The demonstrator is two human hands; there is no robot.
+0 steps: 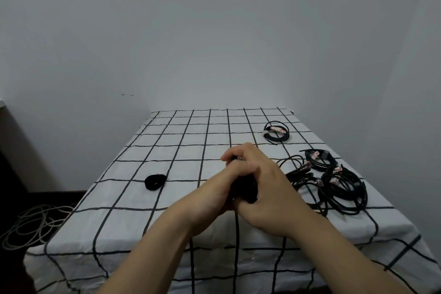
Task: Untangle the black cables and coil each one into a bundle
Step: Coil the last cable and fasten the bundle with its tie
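Left hand (pixel 214 190) and right hand (pixel 273 194) clamp together round the held coil (pixel 245 188); the tangled pile (pixel 341 186) lies just right, nearer the right hand

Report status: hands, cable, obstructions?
Left hand and right hand both grip one black cable bundle mid-table. Tangled cable pile lies to the right; one coiled cable beyond it. Nothing in the way.
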